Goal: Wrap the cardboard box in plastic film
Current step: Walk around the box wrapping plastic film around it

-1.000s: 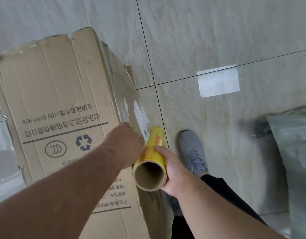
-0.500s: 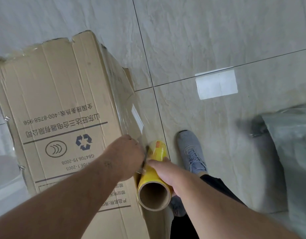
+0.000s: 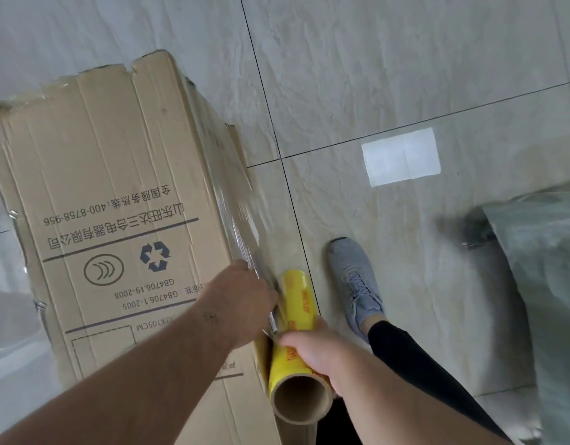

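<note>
A tall brown cardboard box (image 3: 110, 194) with printed text and a recycling mark stands on the tiled floor at the left. Clear plastic film (image 3: 242, 220) lies glossy over its right side face. My right hand (image 3: 312, 348) grips a yellow film roll (image 3: 298, 313) with a cardboard core, held beside the box's right edge. My left hand (image 3: 245, 300) rests at that edge and pinches the loose film between the box and the roll.
A grey sneaker (image 3: 354, 281) and a black trouser leg (image 3: 415, 374) stand right of the roll. A grey-green plastic sheet or bag (image 3: 544, 284) lies at the far right. A white label (image 3: 401, 157) is stuck on the floor tile.
The roll has moved down along the box's right edge, towards me, with both hands following. The film stretches further over the side face.
</note>
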`<state>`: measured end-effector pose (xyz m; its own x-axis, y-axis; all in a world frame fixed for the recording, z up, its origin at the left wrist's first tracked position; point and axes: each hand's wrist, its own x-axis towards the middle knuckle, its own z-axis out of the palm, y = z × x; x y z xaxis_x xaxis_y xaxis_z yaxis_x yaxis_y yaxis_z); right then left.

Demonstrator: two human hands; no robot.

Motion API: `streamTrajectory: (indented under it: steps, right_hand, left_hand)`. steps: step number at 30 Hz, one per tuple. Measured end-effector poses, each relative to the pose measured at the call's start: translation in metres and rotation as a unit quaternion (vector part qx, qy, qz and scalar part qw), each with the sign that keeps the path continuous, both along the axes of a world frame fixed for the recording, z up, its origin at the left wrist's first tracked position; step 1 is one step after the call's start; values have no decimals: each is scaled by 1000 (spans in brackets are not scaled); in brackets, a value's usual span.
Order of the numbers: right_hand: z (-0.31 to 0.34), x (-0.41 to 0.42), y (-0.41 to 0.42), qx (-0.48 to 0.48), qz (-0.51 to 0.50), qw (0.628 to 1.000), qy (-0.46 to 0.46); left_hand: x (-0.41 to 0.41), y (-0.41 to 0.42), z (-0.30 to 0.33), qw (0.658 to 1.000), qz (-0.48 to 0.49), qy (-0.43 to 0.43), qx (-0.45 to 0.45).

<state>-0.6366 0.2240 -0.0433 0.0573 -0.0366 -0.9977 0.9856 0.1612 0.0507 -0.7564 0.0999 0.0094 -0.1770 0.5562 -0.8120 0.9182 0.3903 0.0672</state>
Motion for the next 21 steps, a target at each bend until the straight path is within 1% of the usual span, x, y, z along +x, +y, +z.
streamTrajectory:
  steps: [4,6,8,9,11,13,16,18,21]
  right_hand:
    - [17,-24,-1,-52,121,991,28]
    - [10,-26,1,-44,109,993,26]
    - [10,-18,2,-15,30,999,-9]
    - [8,-8,4,-1,-46,999,-29]
    - [9,13,6,6,-212,974,-84]
    - [9,27,2,-14,-298,948,-115]
    - [3,32,-7,-36,-337,935,-109]
    - [3,26,-6,-31,-317,943,-98]
    - [1,23,0,-37,-259,961,-85]
  left_hand:
    - [18,-3,3,998,-40,30,-26]
    - [21,-7,4,999,-35,30,-19]
    - [22,-12,3,999,-35,29,-2]
    - [22,-14,2,999,-40,33,4]
    - [25,-14,0,998,-40,38,4]
    - [29,-14,-3,999,-28,32,-2]
    - [35,-15,-5,999,-18,37,9]
    - [38,-17,-7,999,-12,45,11]
    - [38,-14,-8,999,-5,51,12]
